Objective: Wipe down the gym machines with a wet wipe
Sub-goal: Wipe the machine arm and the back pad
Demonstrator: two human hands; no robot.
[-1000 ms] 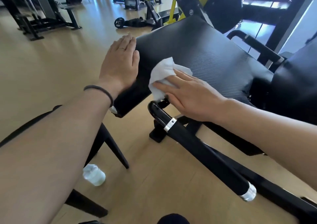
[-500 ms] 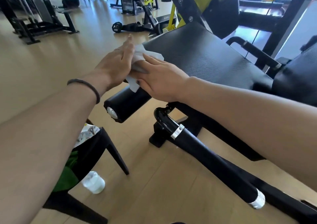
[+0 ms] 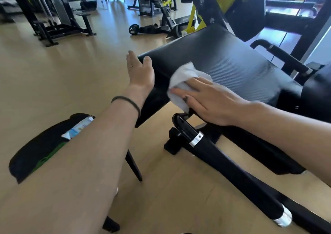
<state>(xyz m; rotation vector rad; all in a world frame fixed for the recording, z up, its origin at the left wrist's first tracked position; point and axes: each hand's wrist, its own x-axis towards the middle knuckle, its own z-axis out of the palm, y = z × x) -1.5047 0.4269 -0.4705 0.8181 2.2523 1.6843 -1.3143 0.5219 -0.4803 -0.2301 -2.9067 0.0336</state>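
A black padded machine seat (image 3: 232, 61) with a ribbed surface slopes across the middle of the view. My right hand (image 3: 211, 101) lies flat on a crumpled white wet wipe (image 3: 182, 77) and presses it against the seat's front left edge. My left hand (image 3: 141, 70) rests with straight fingers on the seat's left corner, thumb on top of the pad. A black handle bar (image 3: 223, 164) with silver rings runs below the seat toward the bottom right.
A black chair (image 3: 41, 144) at lower left carries a wipes packet (image 3: 78, 128) and something green. Other gym machines (image 3: 59, 18) and a weight plate (image 3: 133, 29) stand on the wooden floor behind. A second black handle (image 3: 284, 58) sticks out at the seat's far right.
My right hand has slid the wipe from the seat's left corner back to the right along the front edge. My left hand has stayed at the corner and the view has shifted.
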